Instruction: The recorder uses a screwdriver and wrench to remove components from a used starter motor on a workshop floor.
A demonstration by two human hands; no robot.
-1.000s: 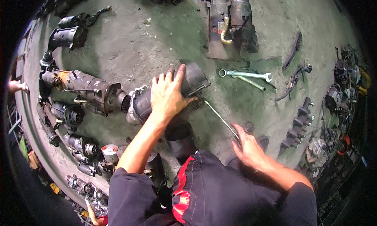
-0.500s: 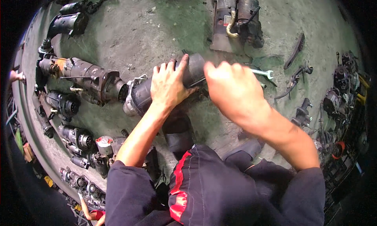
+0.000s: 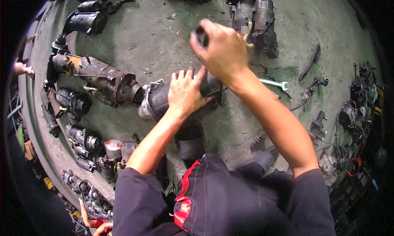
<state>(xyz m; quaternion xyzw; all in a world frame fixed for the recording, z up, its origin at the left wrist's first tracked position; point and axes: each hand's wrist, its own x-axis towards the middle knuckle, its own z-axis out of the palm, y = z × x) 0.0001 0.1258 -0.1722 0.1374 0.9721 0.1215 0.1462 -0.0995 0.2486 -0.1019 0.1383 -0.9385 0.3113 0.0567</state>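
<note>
My left hand (image 3: 184, 90) lies over a dark cylindrical starter motor (image 3: 158, 97) on the floor, fingers spread across its far side and thumb on the near side. A pale metal end of the motor points left; its dark right end shows partly behind my right forearm. Above that end my right hand (image 3: 221, 49) is raised, fingers curled toward the thumb. Something dark shows in the gap of the curl, but I cannot make out what it is. A silver wrench (image 3: 273, 83) rests on the floor beyond my right forearm.
A larger rusty starter motor (image 3: 104, 76) lies to the left, its nose close to the held one. Two joined motors (image 3: 254, 22) stand far right. Several motors line the left side; a dark curved strip (image 3: 310, 63) and cable (image 3: 310, 90) lie right. Another person's arm (image 3: 85, 213) shows lower left.
My right hand has risen away from the motor's right end, moving up and slightly left. My left hand stays on the motor. The whole view has shifted a little.
</note>
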